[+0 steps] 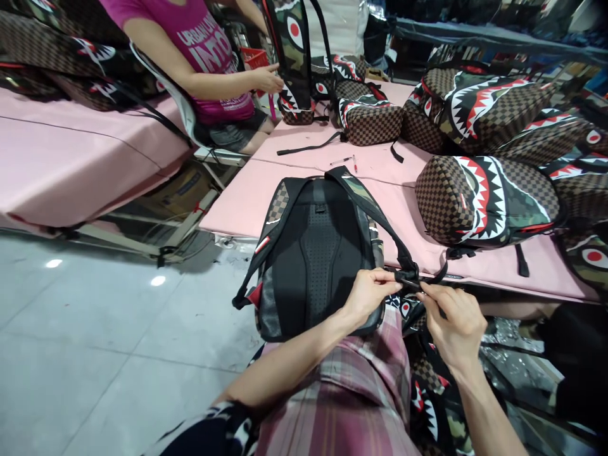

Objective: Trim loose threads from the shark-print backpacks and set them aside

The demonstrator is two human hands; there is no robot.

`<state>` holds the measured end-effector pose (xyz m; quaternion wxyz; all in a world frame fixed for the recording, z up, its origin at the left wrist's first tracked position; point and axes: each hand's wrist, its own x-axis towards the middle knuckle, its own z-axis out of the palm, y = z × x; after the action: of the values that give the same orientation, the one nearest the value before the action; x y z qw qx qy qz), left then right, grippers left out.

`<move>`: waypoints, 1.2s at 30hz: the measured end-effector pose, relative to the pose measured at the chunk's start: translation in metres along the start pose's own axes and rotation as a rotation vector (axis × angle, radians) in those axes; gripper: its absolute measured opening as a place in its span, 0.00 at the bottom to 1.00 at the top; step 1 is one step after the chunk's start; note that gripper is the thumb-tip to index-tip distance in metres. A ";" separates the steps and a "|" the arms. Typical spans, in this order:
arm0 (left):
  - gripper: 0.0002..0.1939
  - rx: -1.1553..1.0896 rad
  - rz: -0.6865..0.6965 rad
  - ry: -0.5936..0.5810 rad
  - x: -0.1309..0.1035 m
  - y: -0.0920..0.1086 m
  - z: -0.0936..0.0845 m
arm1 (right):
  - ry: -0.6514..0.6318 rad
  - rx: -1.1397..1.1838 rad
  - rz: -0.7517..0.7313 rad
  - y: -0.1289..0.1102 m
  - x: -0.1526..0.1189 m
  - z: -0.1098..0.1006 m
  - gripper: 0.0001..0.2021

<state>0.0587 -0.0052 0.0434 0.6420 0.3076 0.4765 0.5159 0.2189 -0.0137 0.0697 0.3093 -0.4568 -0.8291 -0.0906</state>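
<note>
A bag workshop: matching shark-mouth backpacks (498,104) crowd a pink-covered tabletop (247,202) towards two o'clock, more lie on a second pink tabletop (80,149) at ten, and a seated co-worker (199,57) at eleven handles another bag (294,63). Floor tiles (90,342) show at eight; what lies at four, dim and blurred, is probably clear plastic wrapping (513,339).

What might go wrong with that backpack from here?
The backpack hangs over the edge of the pink table toward the person's lap, so with both hands busy at its strap, it could slide off.

The left hand and right hand grip the strap by fingertips only, so it might slip free.

Pens lie loose just beyond the backpack; shifting it could knock them, perhaps marking something.
</note>
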 end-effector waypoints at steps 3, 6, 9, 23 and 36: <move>0.05 0.007 -0.003 0.002 0.001 0.000 0.001 | 0.001 -0.024 -0.005 -0.001 0.000 0.000 0.09; 0.05 0.029 -0.010 0.008 0.002 -0.001 0.001 | 0.004 -0.101 -0.063 -0.004 0.001 0.003 0.11; 0.04 0.029 -0.013 0.007 0.002 -0.001 0.000 | 0.016 -0.133 -0.075 -0.004 0.002 0.004 0.09; 0.07 -0.019 -0.075 -0.023 0.000 -0.005 -0.005 | 0.046 0.508 0.506 0.007 -0.005 0.020 0.09; 0.06 0.425 -0.233 -0.082 0.005 0.008 -0.025 | -0.173 0.776 0.629 -0.020 0.012 0.064 0.15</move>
<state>0.0325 -0.0006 0.0406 0.6367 0.3994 0.5804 0.3134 0.1702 0.0108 0.0289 0.3989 -0.5414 -0.6466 0.3600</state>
